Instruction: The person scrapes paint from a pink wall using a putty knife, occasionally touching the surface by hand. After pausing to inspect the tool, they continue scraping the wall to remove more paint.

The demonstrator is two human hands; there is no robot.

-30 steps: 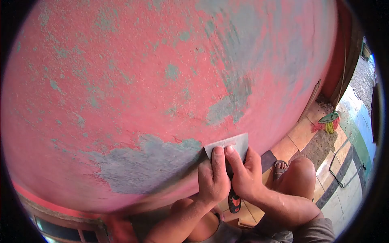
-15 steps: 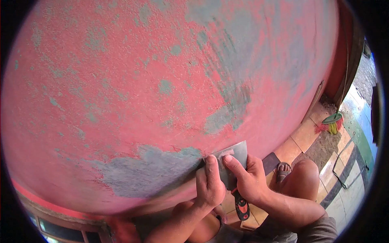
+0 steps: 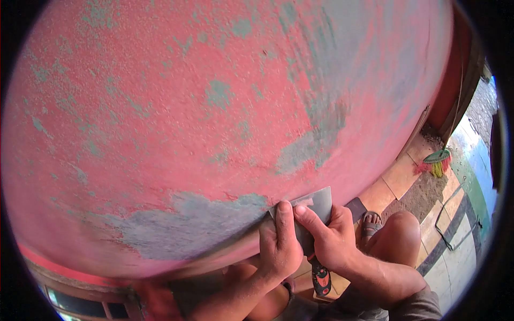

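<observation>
A wide-bladed scraper (image 3: 321, 203) with a black and red handle is held in both hands against the lower part of a pink painted wall (image 3: 160, 144). My left hand (image 3: 281, 243) is closed on the blade's left side, thumb extended along it. On the right side my right hand (image 3: 333, 241) grips the blade, its thumb pressing the metal near the other thumb. The handle hangs down between my wrists. Left of the blade lies a large bare grey patch (image 3: 187, 227). The blade's contact edge is partly hidden by my thumbs.
Greenish spots and a broad grey scraped area (image 3: 369, 59) mark the wall. A green, red and yellow broom head (image 3: 436, 162) rests on the tiled floor (image 3: 388, 187) near a heap of dirt (image 3: 420, 198). My sandalled foot (image 3: 370, 223) is close by; a window frame (image 3: 80, 302) shows lower left.
The view has shifted slightly over the wall. Both hands and the scraper sit marginally further right in the picture, with the same grip.
</observation>
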